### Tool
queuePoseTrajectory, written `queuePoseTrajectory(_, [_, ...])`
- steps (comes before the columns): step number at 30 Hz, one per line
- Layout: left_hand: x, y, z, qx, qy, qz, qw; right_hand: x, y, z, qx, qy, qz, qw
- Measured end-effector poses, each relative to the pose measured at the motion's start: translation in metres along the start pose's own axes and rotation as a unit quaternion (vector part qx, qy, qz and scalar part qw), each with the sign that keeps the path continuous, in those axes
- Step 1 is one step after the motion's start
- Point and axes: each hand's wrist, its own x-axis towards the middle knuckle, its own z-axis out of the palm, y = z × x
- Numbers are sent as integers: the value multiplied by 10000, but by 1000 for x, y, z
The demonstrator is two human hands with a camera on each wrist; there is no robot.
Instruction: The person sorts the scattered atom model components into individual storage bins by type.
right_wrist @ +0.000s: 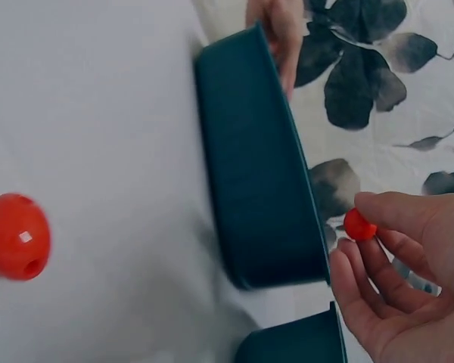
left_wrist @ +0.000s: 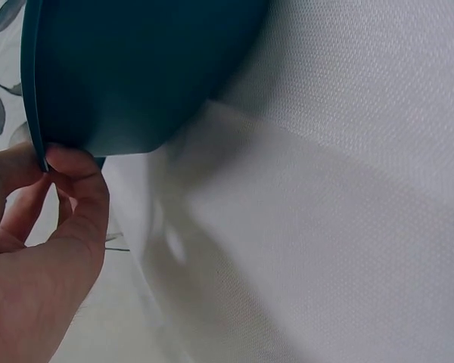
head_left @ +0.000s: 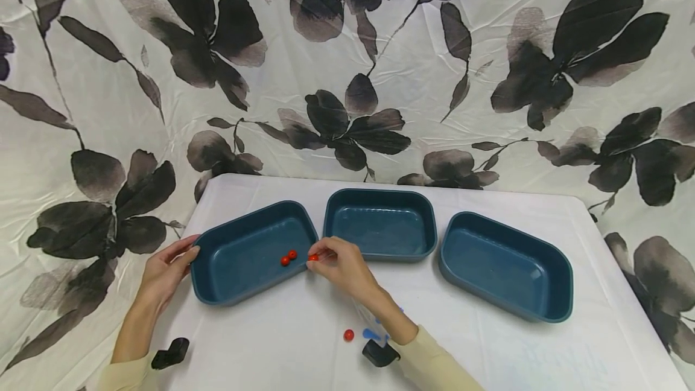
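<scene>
My left hand [head_left: 165,267] pinches the rim of the left teal bin [head_left: 239,261] at its outer end; the left wrist view shows thumb and fingers on that rim [left_wrist: 36,91]. Two red beads [head_left: 289,257] lie inside this bin near its right end. Between thumb and fingertips my right hand [head_left: 344,267] pinches another red bead [right_wrist: 359,225], close by the bin's right corner. A further red bead [head_left: 349,335], with a hole showing in the right wrist view, lies on the white table in front of the bins.
A middle teal bin [head_left: 380,228] and a right teal bin [head_left: 505,270] stand on the white table [head_left: 304,343]. Small blue pieces [head_left: 371,334] lie partly hidden under the right forearm. Behind the table hangs a flowered cloth [head_left: 423,77].
</scene>
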Motion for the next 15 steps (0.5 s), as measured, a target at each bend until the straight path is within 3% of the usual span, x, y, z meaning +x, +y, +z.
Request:
queuePoseTrajectory(9, [-2,2,0,47,44,-64,10000,19,-10,12,529,42,253,9983])
queuePoseTrajectory(15, [-2,4,1,54,100,-142,9998,31,-10,19,596,99,371,9975])
